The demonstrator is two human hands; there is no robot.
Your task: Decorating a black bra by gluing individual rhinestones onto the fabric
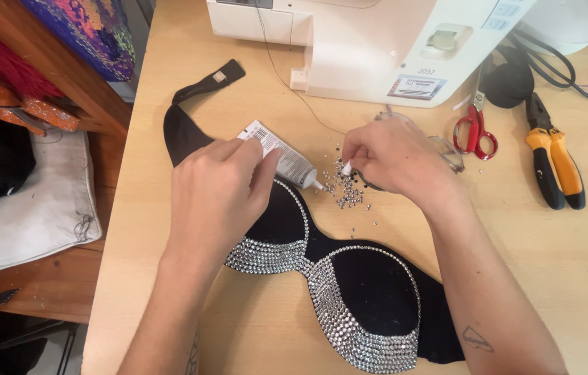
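Two hands work over a black bra [370,292] edged with rhinestones, lying flat on the table [572,278]. The left hand [214,194] is clamped around a glue tube [283,158], its nozzle aimed at a loose pile of stones [348,191]. The right hand [391,156] pinches a small white stick [346,167] above that pile. Scissors [475,128] and pliers [554,163] lie near the sewing machine [370,42].

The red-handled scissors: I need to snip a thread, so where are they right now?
In the head view, the red-handled scissors lie on the wooden table right of the right hand, just below the white sewing machine and left of the yellow-handled pliers.
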